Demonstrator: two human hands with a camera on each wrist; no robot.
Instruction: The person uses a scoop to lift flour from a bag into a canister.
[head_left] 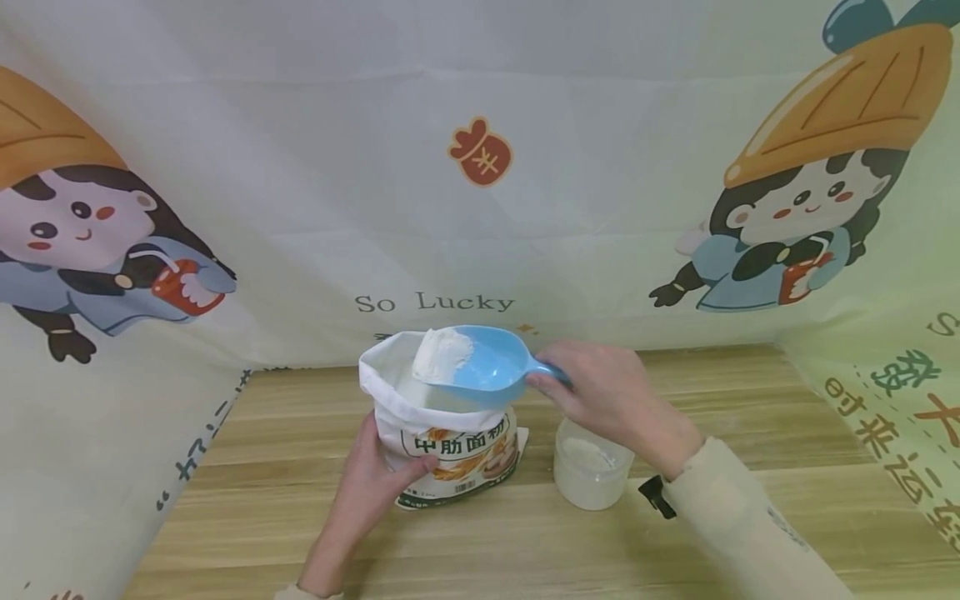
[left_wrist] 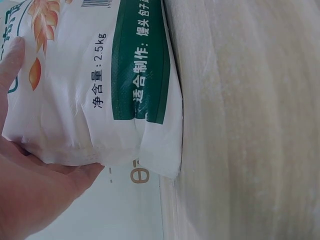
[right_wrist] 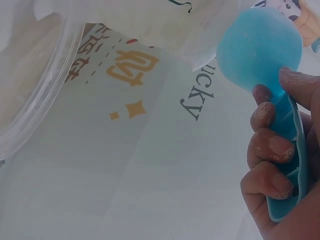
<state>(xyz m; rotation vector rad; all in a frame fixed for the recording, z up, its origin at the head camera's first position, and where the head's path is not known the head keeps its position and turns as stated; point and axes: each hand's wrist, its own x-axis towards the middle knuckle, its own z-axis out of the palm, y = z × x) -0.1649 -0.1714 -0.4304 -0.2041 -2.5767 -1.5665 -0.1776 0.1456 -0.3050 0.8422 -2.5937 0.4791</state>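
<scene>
Cream sleeve (head_left: 750, 517) crosses four o'clock; the right hand (head_left: 603, 383) grips a blue scoop (head_left: 501, 360), its white powder (head_left: 441, 357) (seen only by the head camera) above the open flour bag (head_left: 476, 462), which the left hand (head_left: 375, 475) clasps. A jar (head_left: 588, 483) stands at the bag's three o'clock.

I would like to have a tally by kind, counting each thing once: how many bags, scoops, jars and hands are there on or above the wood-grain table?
Flour bags: 1, the white printed bag
Scoops: 1, the blue scoop
Jars: 1, the clear jar
Hands: 2, the left hand and the right hand
Total: 5
</scene>
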